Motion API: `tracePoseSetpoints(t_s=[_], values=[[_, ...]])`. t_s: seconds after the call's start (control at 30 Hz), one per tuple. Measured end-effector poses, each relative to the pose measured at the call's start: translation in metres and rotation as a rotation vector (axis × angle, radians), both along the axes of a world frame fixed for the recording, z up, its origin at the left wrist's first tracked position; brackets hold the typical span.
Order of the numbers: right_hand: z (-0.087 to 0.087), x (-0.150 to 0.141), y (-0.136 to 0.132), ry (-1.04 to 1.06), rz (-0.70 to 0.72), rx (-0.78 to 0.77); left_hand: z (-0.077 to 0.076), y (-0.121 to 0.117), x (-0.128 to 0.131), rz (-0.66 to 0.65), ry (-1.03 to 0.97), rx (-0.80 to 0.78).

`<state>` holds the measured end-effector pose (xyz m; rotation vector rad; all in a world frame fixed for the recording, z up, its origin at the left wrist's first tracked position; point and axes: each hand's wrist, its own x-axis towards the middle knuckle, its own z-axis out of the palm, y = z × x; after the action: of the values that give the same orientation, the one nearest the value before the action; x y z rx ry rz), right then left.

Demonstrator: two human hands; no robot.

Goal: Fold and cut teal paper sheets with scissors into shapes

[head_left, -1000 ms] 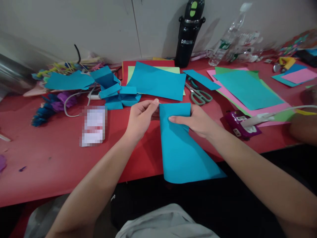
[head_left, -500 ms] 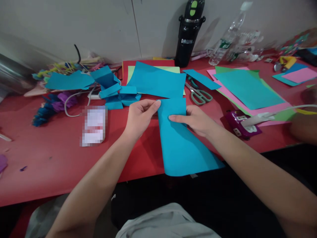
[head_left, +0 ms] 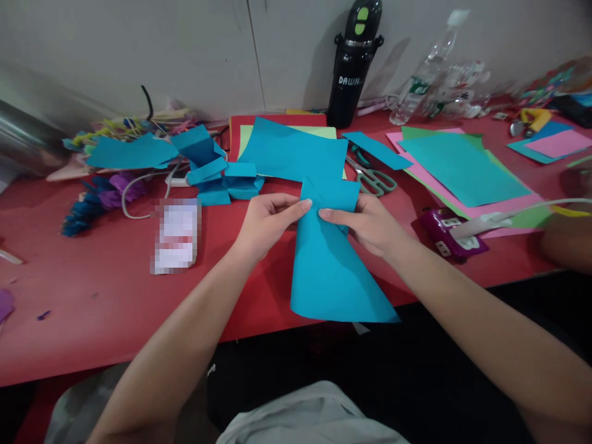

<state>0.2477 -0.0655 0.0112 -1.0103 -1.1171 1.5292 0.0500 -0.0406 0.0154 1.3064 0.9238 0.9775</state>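
A sheet of blue paper (head_left: 335, 265), bent over and flaring toward its lower end, is held above the front of the red table. My left hand (head_left: 271, 222) pinches its left edge, thumb on top and fingers behind. My right hand (head_left: 374, 225) grips the other side, its thumb lying across the front face; the fingers behind the paper are hidden. Both thumbs point at each other, a small gap apart. Just beyond lies another blue sheet (head_left: 291, 151) on a pale green one. Folded blue paper pieces (head_left: 222, 176) rest to the left of it.
Scissors (head_left: 374, 179) lie behind my right hand. A black bottle (head_left: 351, 74) and a clear plastic bottle (head_left: 425, 80) stand near the wall. Coloured sheets (head_left: 467, 166) and a purple power strip (head_left: 451, 237) are at right. A pixelated object (head_left: 176, 237) lies left, near paper flowers (head_left: 99, 197).
My left thumb has moved from the paper's upper left corner onto its front face, closer to my right thumb. The paper's lower end has shifted up and left.
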Motion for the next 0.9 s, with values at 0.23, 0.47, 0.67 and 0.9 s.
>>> tracePoseSetpoints(t_s=[0.23, 0.47, 0.67, 0.9], values=[[-0.0001, 0.0010, 0.0010, -0.044, -0.013, -0.018, 0.0010, 0.0007, -0.0021, -0.014, 0.037, 0.012], [0.0003, 0.0017, 0.0008, -0.012, -0.017, -0.010, 0.0026, -0.0005, -0.0028, -0.068, 0.084, 0.033], [0.0019, 0.0040, 0.0018, -0.045, -0.002, -0.029, 0.0046, 0.0003, -0.0046, -0.076, 0.102, 0.067], [-0.0028, 0.0050, 0.0028, -0.073, -0.014, 0.035, 0.0034, 0.0009, -0.0076, -0.091, 0.078, 0.042]])
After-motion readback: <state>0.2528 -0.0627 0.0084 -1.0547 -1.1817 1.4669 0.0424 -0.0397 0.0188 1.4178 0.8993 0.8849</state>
